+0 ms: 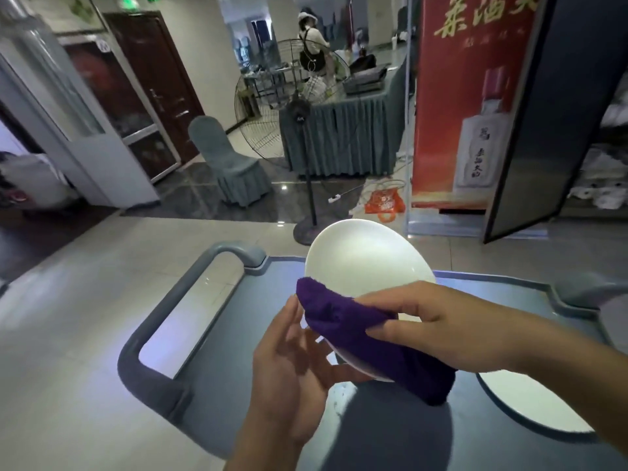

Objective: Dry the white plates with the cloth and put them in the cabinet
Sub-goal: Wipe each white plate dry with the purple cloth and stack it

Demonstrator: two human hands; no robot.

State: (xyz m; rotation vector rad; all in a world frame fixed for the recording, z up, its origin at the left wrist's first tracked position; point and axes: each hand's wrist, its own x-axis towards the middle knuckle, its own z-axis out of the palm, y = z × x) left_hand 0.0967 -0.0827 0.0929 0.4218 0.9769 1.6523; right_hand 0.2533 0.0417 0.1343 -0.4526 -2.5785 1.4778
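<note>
Above the cart [217, 396], left hand [299, 365] cradles the plate [367, 256]; right hand [438, 321] pinches the cloth [343, 314] against it.

Lower half of held plate [367, 256] covered by purple cloth [343, 316] and right hand [452, 329]. Second plate [530, 402] partly masked by right forearm. Cabinet [608, 158] contents blurred, cut by right edge.
</note>
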